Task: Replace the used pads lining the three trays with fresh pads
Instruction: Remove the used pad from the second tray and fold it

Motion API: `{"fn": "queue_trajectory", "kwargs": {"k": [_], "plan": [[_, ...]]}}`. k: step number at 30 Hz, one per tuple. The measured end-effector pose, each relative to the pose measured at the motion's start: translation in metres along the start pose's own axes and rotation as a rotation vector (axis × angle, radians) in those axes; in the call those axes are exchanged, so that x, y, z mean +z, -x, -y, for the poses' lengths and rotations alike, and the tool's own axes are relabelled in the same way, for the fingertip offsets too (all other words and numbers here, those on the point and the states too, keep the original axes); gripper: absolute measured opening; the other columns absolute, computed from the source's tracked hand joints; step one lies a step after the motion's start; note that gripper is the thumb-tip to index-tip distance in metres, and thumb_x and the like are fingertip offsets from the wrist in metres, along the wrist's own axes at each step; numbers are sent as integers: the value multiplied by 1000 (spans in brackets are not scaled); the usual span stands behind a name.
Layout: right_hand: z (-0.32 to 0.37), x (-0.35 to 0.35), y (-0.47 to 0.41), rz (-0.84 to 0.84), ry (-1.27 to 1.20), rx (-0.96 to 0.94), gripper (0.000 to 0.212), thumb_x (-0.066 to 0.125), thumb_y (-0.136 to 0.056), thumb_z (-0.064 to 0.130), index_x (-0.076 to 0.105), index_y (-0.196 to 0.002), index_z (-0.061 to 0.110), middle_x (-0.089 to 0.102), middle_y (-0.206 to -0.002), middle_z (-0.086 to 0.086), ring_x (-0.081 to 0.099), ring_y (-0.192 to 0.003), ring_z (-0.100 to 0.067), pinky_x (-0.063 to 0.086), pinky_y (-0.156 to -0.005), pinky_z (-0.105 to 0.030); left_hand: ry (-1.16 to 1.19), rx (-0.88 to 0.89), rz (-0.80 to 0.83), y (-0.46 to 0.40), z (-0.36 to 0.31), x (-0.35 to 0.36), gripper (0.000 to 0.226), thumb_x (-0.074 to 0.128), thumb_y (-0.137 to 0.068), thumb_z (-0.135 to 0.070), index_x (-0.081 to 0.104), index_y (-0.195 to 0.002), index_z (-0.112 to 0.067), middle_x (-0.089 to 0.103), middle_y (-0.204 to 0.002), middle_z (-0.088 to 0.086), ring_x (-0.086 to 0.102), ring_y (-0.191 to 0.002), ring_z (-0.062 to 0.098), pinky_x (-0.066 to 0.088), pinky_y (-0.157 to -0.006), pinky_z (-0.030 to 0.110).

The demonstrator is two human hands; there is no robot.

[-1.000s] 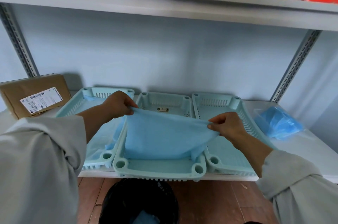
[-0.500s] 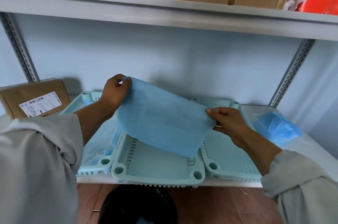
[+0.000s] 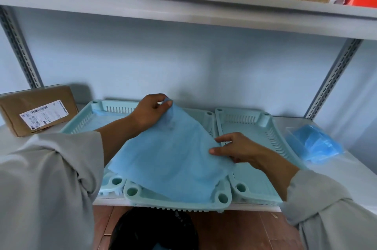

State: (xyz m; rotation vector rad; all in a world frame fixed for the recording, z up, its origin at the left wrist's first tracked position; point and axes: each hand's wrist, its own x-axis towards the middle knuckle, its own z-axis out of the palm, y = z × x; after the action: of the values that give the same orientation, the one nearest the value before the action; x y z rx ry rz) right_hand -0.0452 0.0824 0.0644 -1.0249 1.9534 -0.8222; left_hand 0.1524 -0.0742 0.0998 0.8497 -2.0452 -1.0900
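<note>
The left hand [image 3: 150, 112] is pinching the blue pad's [image 3: 171, 165] far corner between thumb and fingers [image 3: 167, 103], holding it up. The pad is sloping down over the middle tray [image 3: 177, 201], probably to clear its walls. The right hand [image 3: 237, 148] is gripping the pad's right edge, fingers curled under, beside the bare right tray [image 3: 257, 139].

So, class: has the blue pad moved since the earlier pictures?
Yes. The blue pad was lifted from the middle tray; now it has sunk nearer the tray, pinched by the left hand and right hand.
</note>
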Motion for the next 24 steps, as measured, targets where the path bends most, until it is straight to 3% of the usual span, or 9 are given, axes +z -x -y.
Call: {"fn": "queue_trajectory", "kwargs": {"k": [3, 5, 8, 12, 14, 16, 19, 21, 24], "plan": [[10, 12, -2, 105, 117, -20, 39, 77, -73, 42, 69, -106, 21, 73, -102, 2, 67, -93, -15, 54, -86, -28, -20, 26, 36, -3, -5, 5, 30, 50, -97, -23, 59, -86, 3, 55, -63, 3, 45, -42, -1, 37, -44, 12], [13, 20, -5, 79, 120, -109, 37, 76, -77, 37, 70, -108, 18, 72, -103, 2, 66, -90, -12, 52, -88, -28, -26, 31, 59, -4, -6, 5, 32, 50, -97, -24, 58, -85, 4, 51, -62, 2, 42, -43, 0, 35, -44, 12], [18, 30, -9, -5, -20, -233, 42, 76, -77, 31, 62, -114, 18, 67, -111, 2, 64, -103, -12, 50, -95, -33, -67, 40, 148, -4, -3, 5, 41, 50, -96, -30, 52, -81, 8, 41, -68, 10, 37, -55, 13, 31, -48, 20], [27, 38, -5, 115, -69, -270, 19, 65, -88, 28, 69, -97, 11, 73, -97, -4, 69, -88, -14, 56, -83, -27, -104, 34, 146, -7, -6, 9, 43, 51, -95, -34, 36, -61, -12, 28, -60, 3, 23, -47, 8, 22, -42, 16], [31, 38, -1, 141, -180, -250, 24, 58, -93, 31, 69, -86, 10, 72, -86, -5, 68, -77, -14, 56, -72, -24, -98, -17, 58, -10, -9, 9, 50, 52, -93, -41, 27, -55, -19, 25, -56, 0, 22, -47, 11, 22, -44, 21], [35, 34, 1, 124, -468, -203, 26, 54, -95, 30, 69, -88, 10, 72, -85, -6, 68, -74, -16, 56, -71, -27, -52, -158, 1, -11, -13, 1, 49, 46, -91, -54, 40, -56, -20, 35, -55, 1, 31, -48, 15, 28, -48, 22], [40, 19, 2, 15, -749, -105, 27, 51, -96, 31, 69, -93, 11, 74, -81, -5, 69, -74, -17, 56, -69, -30, 263, -481, 175, -2, -1, -17, 69, 25, -84, -74, 64, -95, -17, 66, -70, 3, 62, -58, 16, 51, -63, 26], [40, 12, 3, -11, -819, -47, 27, 50, -97, 31, 68, -94, 11, 74, -82, -4, 68, -75, -16, 55, -67, -29, 391, -612, 255, 9, 22, -16, 83, 17, -80, -79, 58, -114, -15, 72, -87, 6, 68, -78, 19, 50, -81, 33], [39, 11, 4, -52, -891, 16, 26, 48, -98, 26, 64, -104, 7, 70, -93, -8, 65, -82, -19, 53, -72, -32, 378, -792, 502, 40, 54, 10, 107, 5, -70, -85, 44, -135, -9, 64, -115, 10, 61, -101, 24, 45, -89, 37]]}}
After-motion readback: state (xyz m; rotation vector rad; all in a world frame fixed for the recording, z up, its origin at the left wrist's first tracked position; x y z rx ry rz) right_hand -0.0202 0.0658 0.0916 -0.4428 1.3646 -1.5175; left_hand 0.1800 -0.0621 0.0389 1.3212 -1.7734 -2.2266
